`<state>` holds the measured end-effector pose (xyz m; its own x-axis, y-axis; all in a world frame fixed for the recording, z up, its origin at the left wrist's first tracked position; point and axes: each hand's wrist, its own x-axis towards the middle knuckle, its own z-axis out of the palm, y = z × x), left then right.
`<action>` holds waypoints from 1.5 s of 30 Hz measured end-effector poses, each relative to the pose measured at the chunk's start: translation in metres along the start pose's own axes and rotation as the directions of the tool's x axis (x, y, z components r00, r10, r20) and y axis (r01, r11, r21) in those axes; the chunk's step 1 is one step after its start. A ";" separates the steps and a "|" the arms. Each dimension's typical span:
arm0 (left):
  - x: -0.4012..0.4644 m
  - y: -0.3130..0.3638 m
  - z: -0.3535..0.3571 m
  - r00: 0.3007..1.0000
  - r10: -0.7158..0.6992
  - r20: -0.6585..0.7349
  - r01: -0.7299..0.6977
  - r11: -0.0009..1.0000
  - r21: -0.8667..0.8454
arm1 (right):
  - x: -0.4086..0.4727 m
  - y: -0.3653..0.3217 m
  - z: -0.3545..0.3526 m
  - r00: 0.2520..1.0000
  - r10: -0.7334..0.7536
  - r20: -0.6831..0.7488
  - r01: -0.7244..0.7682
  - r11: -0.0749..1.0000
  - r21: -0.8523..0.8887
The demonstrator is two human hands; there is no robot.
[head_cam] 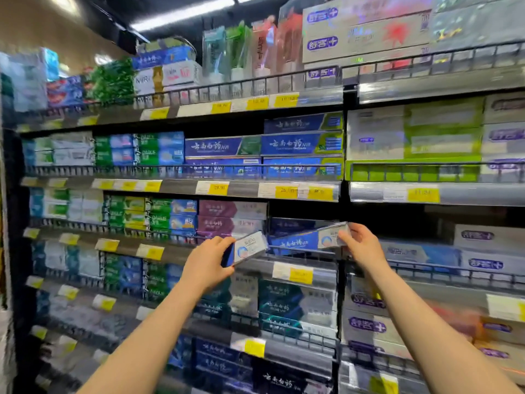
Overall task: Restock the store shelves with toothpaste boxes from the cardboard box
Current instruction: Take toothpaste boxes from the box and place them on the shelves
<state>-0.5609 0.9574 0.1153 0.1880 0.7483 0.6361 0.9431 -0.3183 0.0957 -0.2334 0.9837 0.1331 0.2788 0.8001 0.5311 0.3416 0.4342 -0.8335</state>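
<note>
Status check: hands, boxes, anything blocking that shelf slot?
Left hand holds one blue toothpaste box. Right hand sets another box over the shelf rail. Slot open, nothing blocking.

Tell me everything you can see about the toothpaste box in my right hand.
The toothpaste box is long and narrow, seemingly glossy card, blue along most of its length with white script, and pale at the near end with a round blue emblem. The right hand pinches that near end. The box tilts, its far end dipping behind the wire shelf rail toward similar blue boxes. Motion blur hides finer print.
</note>
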 end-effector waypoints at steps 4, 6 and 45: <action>0.013 -0.006 0.009 0.996 0.082 -0.030 -0.083 0.995 -0.062 | 0.001 0.000 0.006 0.998 -0.049 0.035 0.057 0.962 -0.266; 0.016 -0.005 0.013 0.992 0.113 -0.057 -0.117 0.990 -0.084 | -0.001 0.002 0.006 0.998 -0.035 0.056 0.057 0.881 -0.470; 0.049 0.054 0.099 0.956 0.224 -0.186 -0.249 0.961 -0.123 | 0.033 -0.007 0.009 0.998 -0.056 0.023 0.059 0.829 -0.555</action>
<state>-0.4738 1.0338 0.0759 0.3404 0.5358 0.7727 0.8254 -0.5639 0.0274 -0.2349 1.0112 0.1550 0.2390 0.7838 0.5732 0.7982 0.1775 -0.5756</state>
